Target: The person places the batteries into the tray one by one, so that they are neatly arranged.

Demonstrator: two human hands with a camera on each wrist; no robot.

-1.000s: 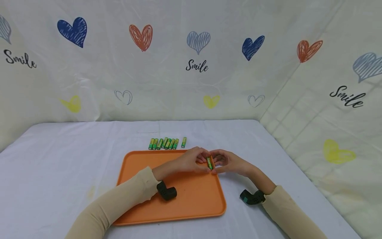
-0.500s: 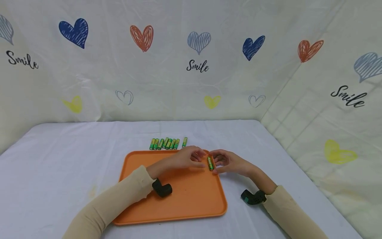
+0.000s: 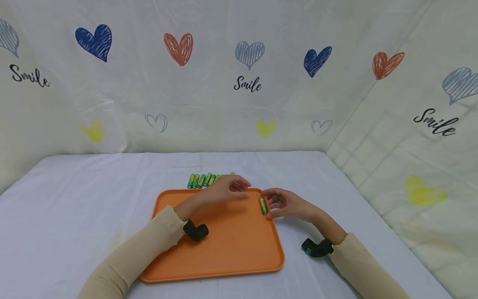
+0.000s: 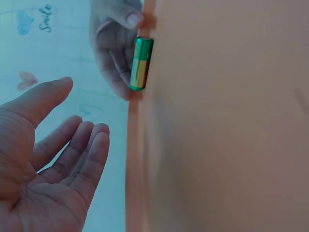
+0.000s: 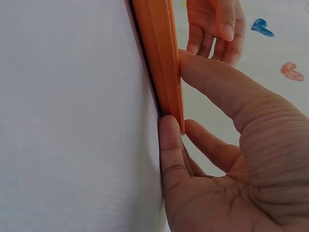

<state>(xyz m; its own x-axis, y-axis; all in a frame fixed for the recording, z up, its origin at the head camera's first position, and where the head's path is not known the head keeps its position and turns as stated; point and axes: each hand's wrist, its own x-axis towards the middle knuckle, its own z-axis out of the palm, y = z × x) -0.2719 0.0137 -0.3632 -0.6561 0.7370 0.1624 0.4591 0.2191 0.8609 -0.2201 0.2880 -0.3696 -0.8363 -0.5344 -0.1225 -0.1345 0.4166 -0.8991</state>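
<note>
An orange tray lies on the white-covered table. One green and yellow battery lies inside it against the right rim, also seen as the battery in the left wrist view. My right hand grips the tray's right edge near the far corner, thumb at the rim and fingers at the outer side. Over the tray's far part, my left hand holds nothing, its fingers loosely bent and apart. Beyond the far rim lie several batteries, partly hidden by the left hand.
White cloth covers the table around the tray. A white curtain printed with hearts hangs behind and at the right. A black wrist device sits on the left wrist, another black device on the right.
My left hand has let go of the battery by the right rim and moved left and away from me, towards the row of batteries. The right hand stays at the tray's edge.
</note>
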